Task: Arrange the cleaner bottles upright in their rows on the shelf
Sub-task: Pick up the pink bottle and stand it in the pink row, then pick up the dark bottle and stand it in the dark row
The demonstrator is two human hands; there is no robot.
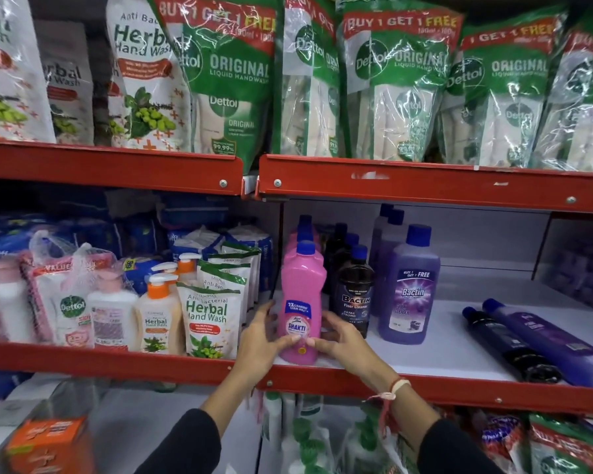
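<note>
A pink Shakti cleaner bottle [301, 295] with a blue cap stands upright at the front of its row on the white shelf [442, 350]. My left hand [259, 340] cups its left side and my right hand [336, 340] its right side, thumbs on the label. More pink bottles stand behind it. To the right stand a black Bactin bottle [355, 292] and a purple Bactin bottle [409, 285], each heading a row. Farther right, a black bottle [507, 343] and a purple bottle [552, 340] lie on their sides.
Herbal hand wash pouches [208, 319] and pump bottles [156, 316] fill the bay to the left. Dettol refill packs [233, 80] hang over the red shelf edge [425, 183] above. Bare shelf lies between the purple row and the lying bottles.
</note>
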